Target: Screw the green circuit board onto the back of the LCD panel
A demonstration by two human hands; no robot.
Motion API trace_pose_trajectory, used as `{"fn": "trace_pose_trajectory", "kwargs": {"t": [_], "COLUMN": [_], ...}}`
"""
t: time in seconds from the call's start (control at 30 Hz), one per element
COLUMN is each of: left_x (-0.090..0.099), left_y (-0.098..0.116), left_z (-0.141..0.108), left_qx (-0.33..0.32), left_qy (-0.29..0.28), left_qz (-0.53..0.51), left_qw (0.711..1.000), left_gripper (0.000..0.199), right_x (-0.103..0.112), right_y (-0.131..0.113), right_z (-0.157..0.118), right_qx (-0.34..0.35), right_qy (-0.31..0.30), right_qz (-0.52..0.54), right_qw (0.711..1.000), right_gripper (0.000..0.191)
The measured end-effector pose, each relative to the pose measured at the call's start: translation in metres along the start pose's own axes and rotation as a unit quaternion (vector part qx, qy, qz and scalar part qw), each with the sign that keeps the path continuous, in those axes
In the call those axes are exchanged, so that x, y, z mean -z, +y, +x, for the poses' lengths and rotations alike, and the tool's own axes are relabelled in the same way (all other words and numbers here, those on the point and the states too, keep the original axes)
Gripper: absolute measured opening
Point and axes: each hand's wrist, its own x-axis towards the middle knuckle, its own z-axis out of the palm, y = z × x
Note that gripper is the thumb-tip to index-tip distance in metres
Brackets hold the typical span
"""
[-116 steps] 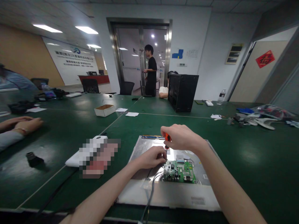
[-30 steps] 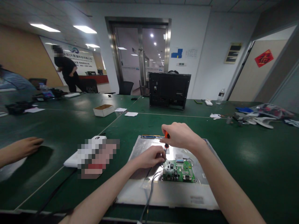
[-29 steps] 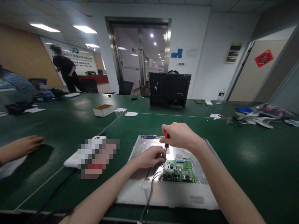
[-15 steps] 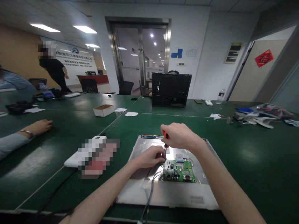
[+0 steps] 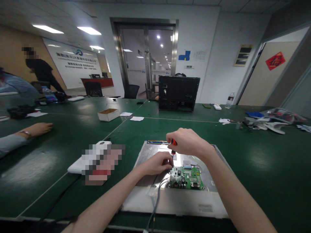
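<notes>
My right hand [image 5: 186,141] is closed round the red and black handle of a screwdriver [image 5: 173,147], held upright with its shaft pointing down. The tip is at the upper left corner of a green circuit board [image 5: 188,178]. My left hand [image 5: 160,162] has its fingers pinched together beside the shaft at that corner; what they hold, if anything, is hidden. Beneath the board lies a flat silvery display panel [image 5: 179,202], its back facing up. Grey cables [image 5: 157,200] run from the board's left side over the panel's near edge.
Left of the panel lies a white device [image 5: 75,166], partly blurred out. Another person's hand [image 5: 40,128] rests on the green table [image 5: 257,184]. Farther back are an open box [image 5: 108,115], a black monitor housing [image 5: 179,94], a bottle [image 5: 229,100] and plastic bags [image 5: 284,115].
My hands and the screwdriver stay almost in place at the board's corner. In the background a person in dark clothes has moved left; the other person's resting hand has shifted slightly left.
</notes>
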Motion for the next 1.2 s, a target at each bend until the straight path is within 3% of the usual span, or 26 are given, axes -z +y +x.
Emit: {"fn": "trace_pose_trajectory", "kwargs": {"t": [0.17, 0.47, 1.2], "left_x": [-0.0016, -0.0010, -0.0011], "left_y": [-0.0001, -0.0001, -0.0018], "left_z": [-0.0006, -0.0011, -0.0009], "left_qx": [0.008, 0.005, 0.004], "left_qy": [-0.003, 0.003, -0.006], "left_qz": [-0.010, 0.006, 0.001], "left_qw": [1.000, 1.000, 1.000], "left_gripper": [0.010, 0.007, 0.009], "right_x": [0.0007, -0.0003, -0.0001], "right_y": [-0.0005, 0.0011, -0.0001], "right_z": [-0.0024, 0.0012, -0.0001], "right_qx": [0.020, -0.022, -0.008], "right_qy": [-0.009, 0.007, 0.008], "right_qz": [0.022, -0.008, -0.007], "right_qw": [1.000, 1.000, 1.000], "right_gripper": [0.029, 0.014, 0.016]}}
